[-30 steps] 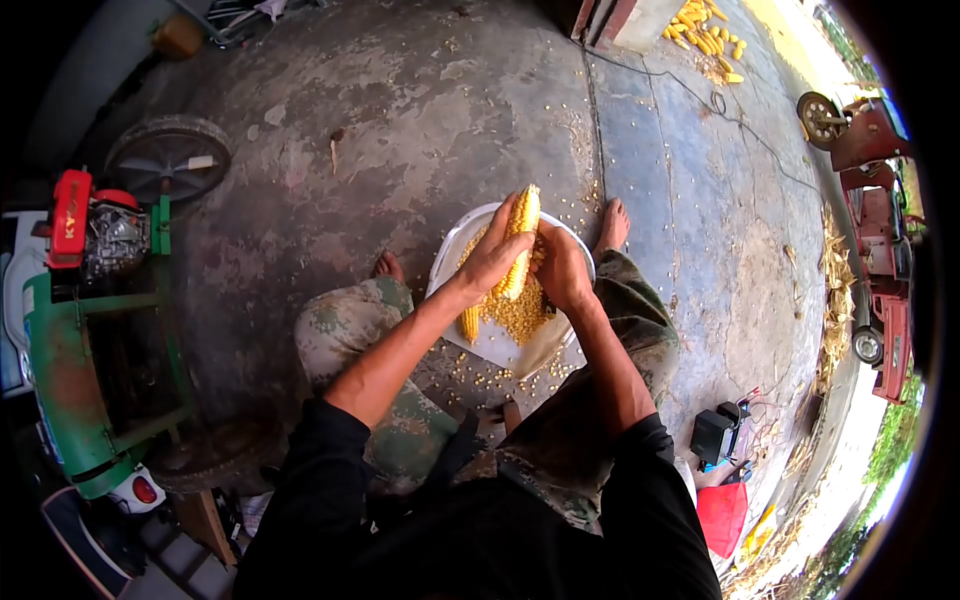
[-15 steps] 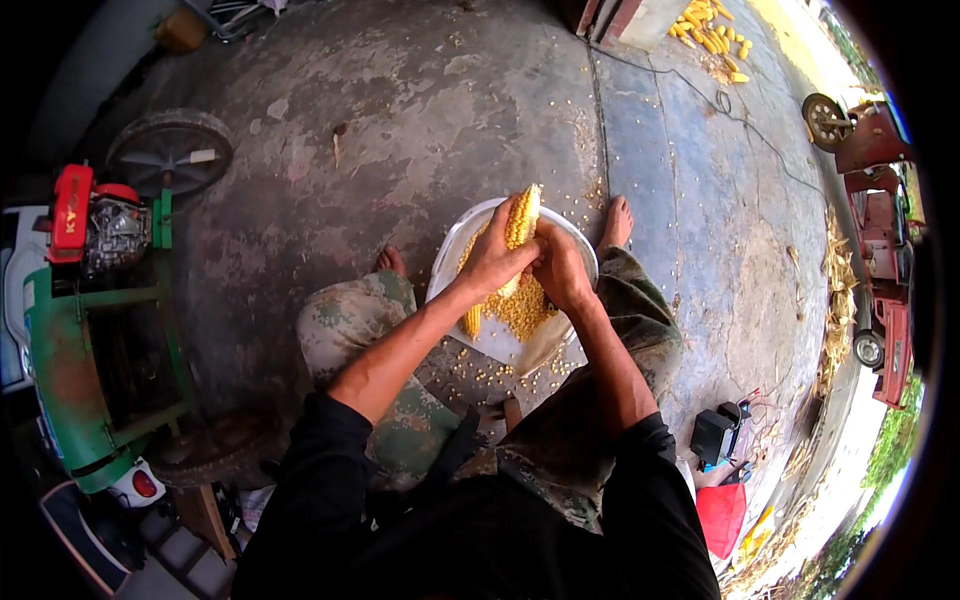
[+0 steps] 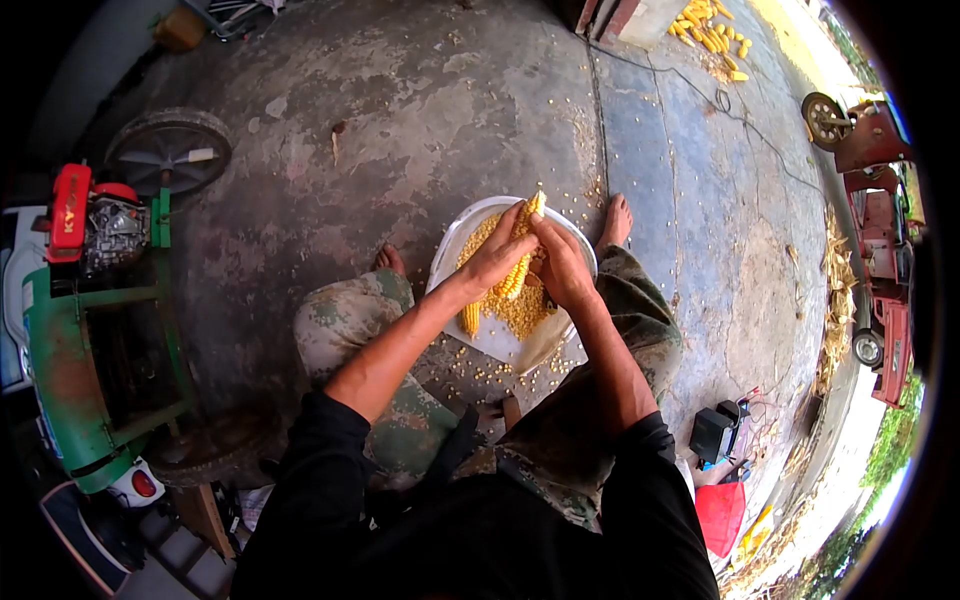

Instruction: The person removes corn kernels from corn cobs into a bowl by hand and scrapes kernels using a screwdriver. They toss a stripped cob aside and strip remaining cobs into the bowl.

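Note:
Both my hands grip one ear of corn (image 3: 517,278) above a white basin (image 3: 445,262). My left hand (image 3: 492,258) is wrapped round the cob from the left. From the right, my right hand (image 3: 562,262) closes on its upper part, with the thumb side against the kernels. The tip of the ear sticks up between the fingers. Loose corn kernels (image 3: 522,318) lie in the basin beneath, and a second ear of corn (image 3: 470,318) rests at its left side. A pale flap, perhaps cloth or sack (image 3: 545,345), hangs at the basin's near right.
A green machine (image 3: 70,370) with a red engine (image 3: 72,215) stands at the left. Kernels are scattered on the concrete floor (image 3: 400,130). More corn ears (image 3: 712,38) lie at the top right, near a cable (image 3: 722,100). A black box (image 3: 712,436) sits at the right.
The ear has tilted and sunk slightly between my hands. My right hand has shifted its grip, its fingers now higher on the cob.

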